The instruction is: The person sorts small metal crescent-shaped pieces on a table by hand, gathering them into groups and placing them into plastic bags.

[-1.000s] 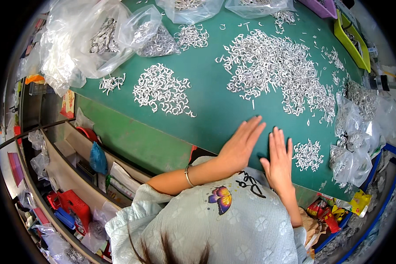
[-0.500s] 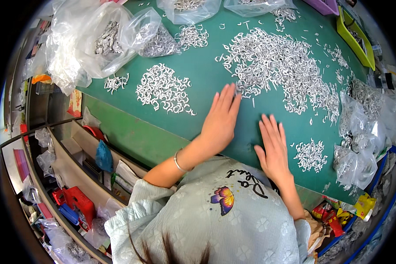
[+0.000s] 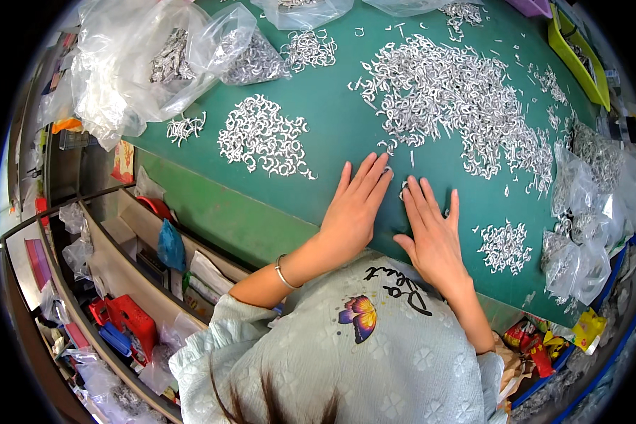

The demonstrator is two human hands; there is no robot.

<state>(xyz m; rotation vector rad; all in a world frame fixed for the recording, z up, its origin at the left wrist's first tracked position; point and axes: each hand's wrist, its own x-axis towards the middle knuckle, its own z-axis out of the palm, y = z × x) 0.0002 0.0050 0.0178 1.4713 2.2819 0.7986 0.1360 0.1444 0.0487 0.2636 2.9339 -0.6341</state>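
My left hand (image 3: 357, 208) lies flat on the green table (image 3: 332, 134), palm down, fingers stretched and close together, holding nothing. The fingertips point toward the near edge of the big heap of small silver metal pieces (image 3: 459, 99), and they almost reach the first loose pieces there. On my left wrist I wear a thin bracelet (image 3: 283, 272).

My right hand (image 3: 431, 233) is also flat and open on the table, just beside the left one, with the fingers a little spread and nothing gripped. One or two small metal pieces lie just at its fingertips; I cannot tell if the fingers touch them.

To the left of my hands there is a second, smaller heap of the same silver pieces (image 3: 265, 138), well apart from the left hand. To the right of my right hand lies a little cluster of pieces (image 3: 503, 244), near but not touching it.

At the far left of the table are clear plastic bags (image 3: 148, 63) with more metal parts inside. More clear bags (image 3: 586, 212) stand at the right edge. A yellow-green tray (image 3: 579, 53) is at the far right corner. Below the table on my left I see a shelf (image 3: 120, 268) with a red box (image 3: 131, 321).
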